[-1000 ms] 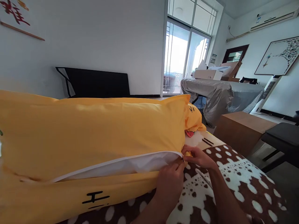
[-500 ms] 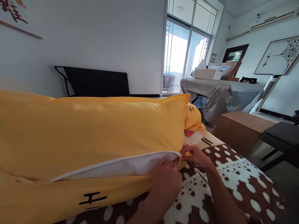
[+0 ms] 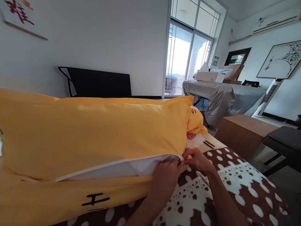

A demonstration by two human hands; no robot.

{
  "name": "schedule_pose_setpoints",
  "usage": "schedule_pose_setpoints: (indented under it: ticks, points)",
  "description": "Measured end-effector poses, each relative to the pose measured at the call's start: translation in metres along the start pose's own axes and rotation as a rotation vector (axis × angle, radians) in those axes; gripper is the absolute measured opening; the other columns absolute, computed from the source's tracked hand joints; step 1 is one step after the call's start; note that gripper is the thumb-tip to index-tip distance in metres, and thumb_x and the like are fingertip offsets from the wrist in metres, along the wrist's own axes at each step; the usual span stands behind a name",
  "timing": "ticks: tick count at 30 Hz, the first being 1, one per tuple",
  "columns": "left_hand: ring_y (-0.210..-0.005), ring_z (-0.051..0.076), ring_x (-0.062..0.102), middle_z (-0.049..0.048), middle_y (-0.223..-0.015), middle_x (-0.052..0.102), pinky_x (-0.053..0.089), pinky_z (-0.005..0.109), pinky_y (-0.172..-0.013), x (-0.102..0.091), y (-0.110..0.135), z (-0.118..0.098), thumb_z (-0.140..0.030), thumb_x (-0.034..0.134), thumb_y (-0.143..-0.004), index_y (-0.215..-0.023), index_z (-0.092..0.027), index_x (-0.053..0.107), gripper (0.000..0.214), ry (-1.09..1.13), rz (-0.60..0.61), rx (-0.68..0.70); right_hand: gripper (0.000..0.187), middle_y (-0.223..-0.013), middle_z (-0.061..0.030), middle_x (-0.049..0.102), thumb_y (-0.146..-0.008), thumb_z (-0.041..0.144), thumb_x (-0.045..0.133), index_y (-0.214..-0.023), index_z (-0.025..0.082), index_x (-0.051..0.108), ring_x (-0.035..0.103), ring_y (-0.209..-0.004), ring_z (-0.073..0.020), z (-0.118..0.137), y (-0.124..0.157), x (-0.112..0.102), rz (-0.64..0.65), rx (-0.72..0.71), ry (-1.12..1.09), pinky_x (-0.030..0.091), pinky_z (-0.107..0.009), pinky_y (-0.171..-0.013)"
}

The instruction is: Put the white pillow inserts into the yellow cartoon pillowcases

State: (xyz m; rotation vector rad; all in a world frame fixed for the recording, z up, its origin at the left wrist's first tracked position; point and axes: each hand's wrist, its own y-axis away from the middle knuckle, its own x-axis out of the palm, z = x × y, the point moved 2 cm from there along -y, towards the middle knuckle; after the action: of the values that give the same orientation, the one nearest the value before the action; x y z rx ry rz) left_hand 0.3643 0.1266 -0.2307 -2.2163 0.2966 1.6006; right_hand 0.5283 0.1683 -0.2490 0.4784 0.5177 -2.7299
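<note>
A long yellow pillowcase (image 3: 113,128) lies across the bed in front of me, stuffed full. Along its lower side runs an open zipper slit (image 3: 94,172), and a white inner pillow (image 3: 145,165) shows through it. At the slit's right end, my left hand (image 3: 166,179) has its fingers curled on the lower edge of the pillowcase. Just right of it, my right hand (image 3: 197,159) pinches the pillowcase at the corner where the slit ends. A zipper pull cannot be made out between the fingertips.
Underneath is a brown and white spotted blanket (image 3: 235,179). A second orange-yellow pillow (image 3: 195,121) lies beyond the right end. Off the bed to the right are a brown box (image 3: 244,128), a black stool (image 3: 283,139) and a plastic-covered table (image 3: 218,94).
Both hands stay at the slit's right end. My left hand's fingers have shifted slightly, and a yellowish strip seen between the hands no longer shows. The view has tilted a little.
</note>
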Motion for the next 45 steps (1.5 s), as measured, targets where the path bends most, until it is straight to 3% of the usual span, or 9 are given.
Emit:
schedule_pose_setpoints:
  ticks: [7, 12, 23, 28, 31, 37, 41, 43, 45]
  points:
    - [-0.07, 0.017, 0.063, -0.0019, -0.08, 0.069, 0.029, 0.03, -0.055, 0.0, 0.002, 0.001, -0.023, 0.036, -0.092, -0.087, -0.022, 0.059, 0.023, 0.09, -0.114, 0.121, 0.02, -0.078, -0.0022, 0.063, -0.066, 0.035, 0.075, -0.074, 0.017, 0.068, 0.054, -0.075, -0.0153, 0.003, 0.003, -0.004, 0.013, 0.009, 0.012, 0.042, -0.027, -0.073]
    - [-0.063, 0.017, 0.06, -0.0018, -0.073, 0.065, 0.022, 0.033, -0.053, 0.007, 0.003, 0.001, -0.018, 0.039, -0.09, -0.08, -0.022, 0.058, 0.021, -0.01, -0.234, 0.149, 0.021, -0.075, -0.001, 0.062, -0.064, 0.036, 0.076, -0.069, 0.017, 0.067, 0.054, -0.073, -0.0146, 0.002, 0.001, -0.003, -0.02, 0.038, 0.057, 0.042, -0.026, -0.071]
    - [-0.066, 0.021, 0.054, 0.0028, -0.065, 0.058, 0.036, 0.034, -0.061, -0.015, 0.016, -0.003, -0.006, 0.048, -0.076, -0.067, -0.018, 0.058, 0.018, -0.238, -0.534, 0.176, 0.024, -0.077, -0.0016, 0.06, -0.065, 0.039, 0.076, -0.07, 0.017, 0.067, 0.051, -0.074, -0.0151, -0.005, 0.002, -0.008, -0.019, -0.023, -0.054, 0.041, -0.027, -0.071]
    - [-0.085, 0.025, 0.054, 0.012, -0.096, 0.062, 0.04, 0.038, -0.072, -0.027, 0.025, -0.007, -0.003, 0.047, -0.072, -0.07, -0.014, 0.06, 0.018, -0.308, -0.659, 0.222, 0.019, -0.08, -0.003, 0.061, -0.069, 0.036, 0.074, -0.071, 0.018, 0.068, 0.054, -0.083, -0.0175, 0.0, 0.001, -0.009, 0.039, -0.126, -0.075, 0.041, -0.03, -0.079]
    - [-0.1, 0.025, 0.054, 0.0124, -0.108, 0.061, 0.042, 0.039, -0.083, -0.035, 0.023, 0.0, -0.004, 0.045, -0.075, -0.072, -0.013, 0.061, 0.018, -0.207, -0.608, 0.25, 0.018, -0.082, -0.0035, 0.06, -0.068, 0.035, 0.075, -0.071, 0.018, 0.069, 0.054, -0.084, -0.0172, 0.001, 0.0, -0.01, 0.027, -0.154, -0.066, 0.041, -0.03, -0.079]
    - [-0.088, 0.02, 0.058, 0.0056, -0.092, 0.065, 0.045, 0.036, -0.081, -0.051, 0.02, 0.01, -0.007, 0.04, -0.08, -0.085, -0.014, 0.062, 0.024, 0.062, -0.261, 0.125, 0.022, -0.087, -0.0057, 0.061, -0.072, 0.039, 0.071, -0.075, 0.018, 0.07, 0.056, -0.088, -0.0195, 0.012, 0.005, -0.013, -0.02, -0.155, 0.042, 0.043, -0.032, -0.081]
    - [-0.084, 0.019, 0.057, 0.006, -0.088, 0.063, 0.044, 0.033, -0.078, -0.057, 0.026, 0.007, -0.01, 0.039, -0.083, -0.084, -0.015, 0.062, 0.024, 0.169, -0.13, 0.047, 0.016, -0.087, -0.0065, 0.065, -0.083, 0.032, 0.058, -0.084, 0.019, 0.066, 0.057, -0.087, -0.0202, 0.058, 0.015, -0.013, -0.317, -0.188, 0.322, 0.039, -0.035, -0.085]
    - [-0.083, 0.019, 0.057, 0.0064, -0.087, 0.063, 0.043, 0.032, -0.077, -0.059, 0.027, 0.007, -0.01, 0.039, -0.083, -0.085, -0.015, 0.062, 0.023, 0.199, -0.107, 0.039, 0.008, -0.087, -0.005, 0.066, -0.08, 0.023, 0.059, -0.083, 0.02, 0.065, 0.057, -0.087, -0.0195, 0.089, 0.014, -0.002, -0.253, -0.213, 0.524, 0.037, -0.035, -0.086]
    - [-0.085, 0.02, 0.057, 0.0069, -0.09, 0.064, 0.042, 0.033, -0.077, -0.06, 0.028, 0.008, -0.013, 0.039, -0.085, -0.088, -0.016, 0.062, 0.023, 0.254, -0.125, 0.066, 0.012, -0.088, -0.0029, 0.067, -0.073, 0.015, 0.062, -0.083, 0.02, 0.065, 0.057, -0.086, -0.018, 0.112, 0.006, 0.015, 0.002, -0.194, 0.683, 0.037, -0.031, -0.081]
